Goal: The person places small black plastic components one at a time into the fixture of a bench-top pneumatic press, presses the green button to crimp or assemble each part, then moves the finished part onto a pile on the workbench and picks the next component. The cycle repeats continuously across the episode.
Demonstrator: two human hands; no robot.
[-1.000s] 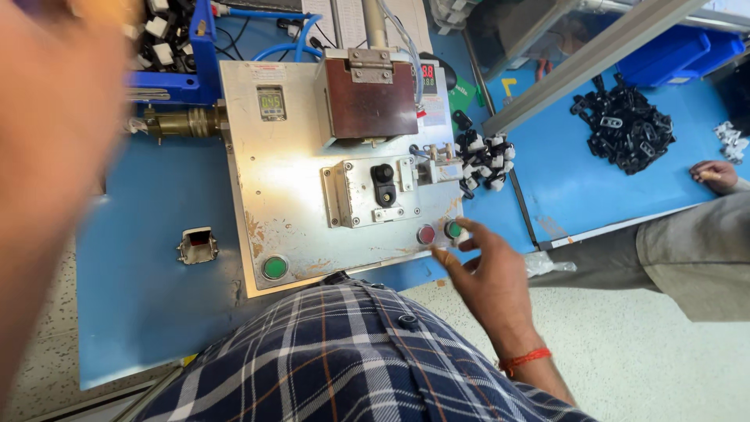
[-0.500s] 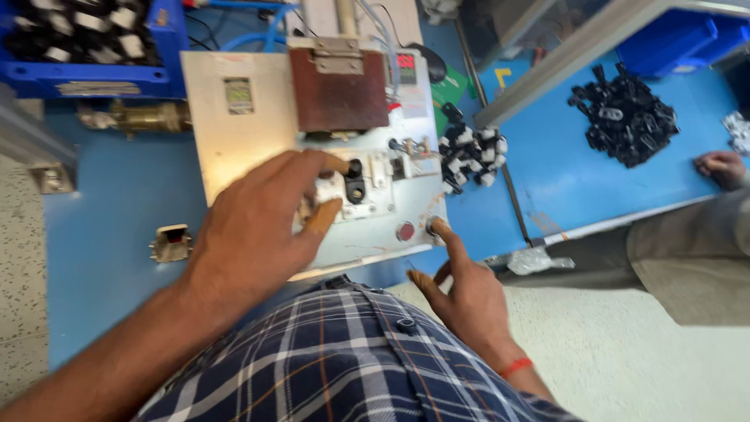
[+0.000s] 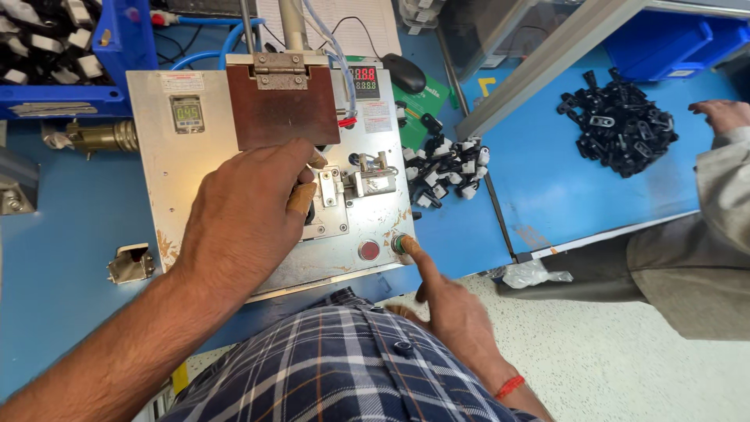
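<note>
Green push button [image 3: 400, 244] sits at the front right corner of the metal press fixture [image 3: 168, 180], beside a red button [image 3: 369, 250]; the right hand [image 3: 449, 309] presses it with an extended forefinger, holding nothing. The left hand [image 3: 246, 211] pinches a small part under the brown press block [image 3: 283, 105]. A blue bin [image 3: 117, 55] at upper left holds white and black connectors; loose black clips [image 3: 621, 129] lie near a co-worker's hand [image 3: 723, 113].

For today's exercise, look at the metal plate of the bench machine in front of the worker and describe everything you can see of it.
The metal plate is a pale, scuffed sheet lying flat on the blue bench, rust-spotted along its lower edge. It carries a brown hinged block, two small digital readouts, a clamp fixture, and a red button beside a green button. The left hand rests on its middle; the right hand touches the green button with a fingertip.
</note>
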